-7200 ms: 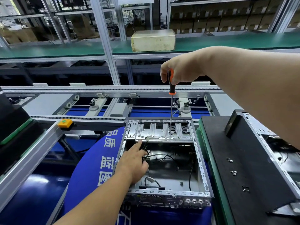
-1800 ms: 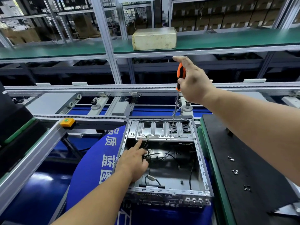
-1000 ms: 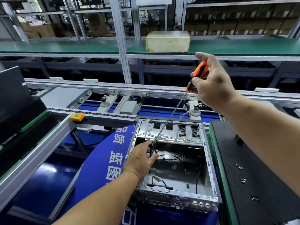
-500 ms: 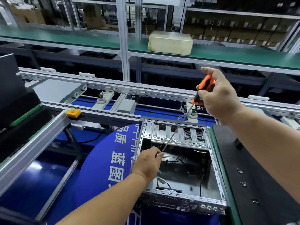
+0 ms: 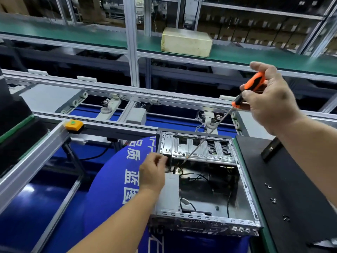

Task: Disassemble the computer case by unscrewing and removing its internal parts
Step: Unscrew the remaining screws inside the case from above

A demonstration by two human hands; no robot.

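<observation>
The open computer case (image 5: 245,181) lies on its side in the lower middle, with a silver drive cage plate (image 5: 198,148) at its far end and loose black cables on its floor. My right hand (image 5: 269,101) grips the orange-and-black handle of a long screwdriver (image 5: 252,84). Its shaft slants down and left, and the tip sits just past the cage's near edge. My left hand (image 5: 153,172) is at the case's left wall, thumb and fingertips pinched on a small part that I cannot make out.
A black mat (image 5: 299,179) to the right of the case carries loose screws (image 5: 273,199) and a black panel (image 5: 271,148). A blue banner (image 5: 113,179) lies under the case. Conveyor rails and an orange button (image 5: 73,124) stand to the left, a beige box (image 5: 186,42) on the shelf.
The screwdriver went from upright over the drive cage to slanted, its tip brought to my left fingers. My left hand then drew back from inside the case to its left wall.
</observation>
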